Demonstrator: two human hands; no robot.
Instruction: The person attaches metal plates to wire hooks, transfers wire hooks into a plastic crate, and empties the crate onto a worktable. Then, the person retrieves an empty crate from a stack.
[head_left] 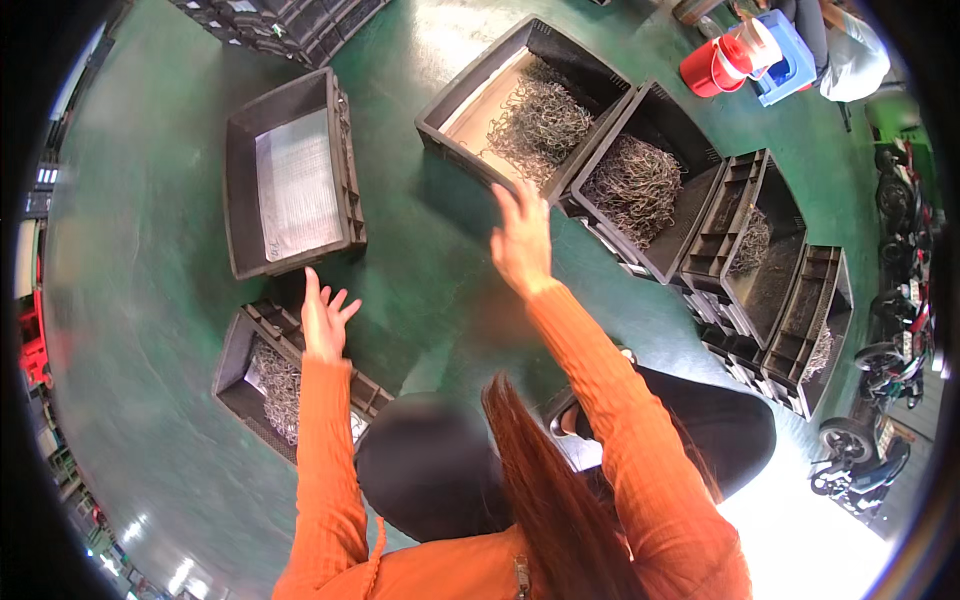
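Nearest us on the left, a dark crate [235, 350] holds a heap of bent metal pieces [280, 395]; just beyond it, our left hand [325, 322] is open, fingers spread, near a sheet-lined crate [243, 180] whose floor bears a pale flat sheet [295, 185]; on the right, our right hand [522, 242] is open too, fingers extended, before the near edge of a far crate [575, 65], though we cannot tell whether they touch its rim; in that crate lies a pile of wiry metal pieces [545, 120]; rightward, we see a neighbouring crate [690, 125] heaped with more; far right stand motorbikes [905, 310], and beyond the crates a red bucket [714, 68].
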